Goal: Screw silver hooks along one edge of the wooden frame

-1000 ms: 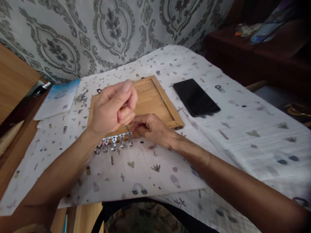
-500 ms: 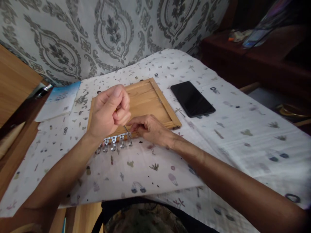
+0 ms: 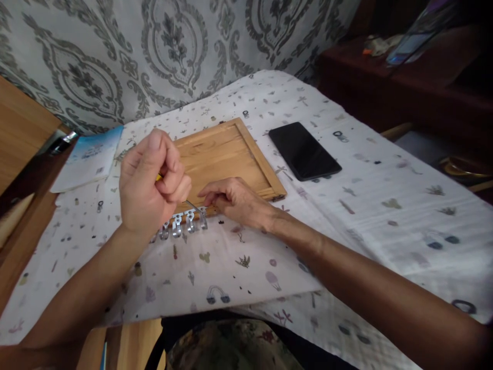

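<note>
My left hand (image 3: 148, 187) is closed in a fist around a screwdriver (image 3: 193, 206). A bit of its yellow handle shows between the fingers, and its thin metal shaft slants down to the right. The shaft's tip meets the right end of a metal hook rail (image 3: 177, 218), which lies along the near edge of a framed wooden board (image 3: 219, 154). Beside that tip, my right hand (image 3: 234, 201) rests at the board's edge with thumb and fingers drawn together. What they pinch, if anything, is hidden. Several silver hooks hang from the rail toward me.
A black phone (image 3: 304, 151) lies right of the board on the patterned white cloth (image 3: 262, 267). At the far left is a blue and white booklet (image 3: 90, 156). A patterned grey wall covering (image 3: 173, 46) rises behind the table; a dark red surface (image 3: 358, 77) stands at the right.
My left fist has tipped left and a little lower, leaving the screwdriver more slanted and its yellow handle showing. My right hand stays by the rail's end. The view has shifted slightly.
</note>
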Demonstrator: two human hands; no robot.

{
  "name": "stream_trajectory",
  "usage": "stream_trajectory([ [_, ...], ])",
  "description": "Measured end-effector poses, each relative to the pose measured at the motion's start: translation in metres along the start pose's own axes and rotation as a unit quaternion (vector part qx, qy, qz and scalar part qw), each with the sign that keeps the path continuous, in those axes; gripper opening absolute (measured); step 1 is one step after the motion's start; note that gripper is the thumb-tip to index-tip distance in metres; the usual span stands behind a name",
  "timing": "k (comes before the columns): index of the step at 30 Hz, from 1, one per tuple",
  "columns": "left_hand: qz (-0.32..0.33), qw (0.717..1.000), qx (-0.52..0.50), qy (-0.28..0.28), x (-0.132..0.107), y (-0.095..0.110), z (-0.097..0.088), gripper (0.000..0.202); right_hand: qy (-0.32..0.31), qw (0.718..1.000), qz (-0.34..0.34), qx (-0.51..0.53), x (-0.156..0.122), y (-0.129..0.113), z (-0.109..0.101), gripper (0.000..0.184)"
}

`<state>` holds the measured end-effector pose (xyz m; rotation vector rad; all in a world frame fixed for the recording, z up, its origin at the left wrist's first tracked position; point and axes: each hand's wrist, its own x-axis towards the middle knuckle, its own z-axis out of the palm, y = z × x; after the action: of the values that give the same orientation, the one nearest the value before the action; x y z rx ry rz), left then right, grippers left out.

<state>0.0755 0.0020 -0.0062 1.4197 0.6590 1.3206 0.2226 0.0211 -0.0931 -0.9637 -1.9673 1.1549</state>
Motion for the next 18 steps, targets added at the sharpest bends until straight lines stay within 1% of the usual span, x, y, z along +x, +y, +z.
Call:
stream_trajectory([
  [4,-0.005,1.0,-0.006,-0.001,0.0011,-0.0026,-0.0004,0.044,-0.006,1.0,0.006,-0.001,0.0005,-0.0006,-0.0004,0.049],
  [13,-0.005,0.999,0.005,-0.052,0.0009,-0.0012,-0.0018,0.039,-0.013,1.0,0.008,0.0,0.0006,-0.0035,-0.0015,0.048],
  [16,-0.025,0.995,0.013,-0.096,0.0024,0.001,0.0003,0.04,-0.015,1.0,0.004,0.005,-0.0005,-0.0039,-0.0025,0.047],
  [18,-0.048,0.988,0.014,-0.145,0.0044,0.002,0.0019,0.041,-0.017,1.0,-0.009,0.001,-0.0015,-0.0039,-0.0034,0.044],
])
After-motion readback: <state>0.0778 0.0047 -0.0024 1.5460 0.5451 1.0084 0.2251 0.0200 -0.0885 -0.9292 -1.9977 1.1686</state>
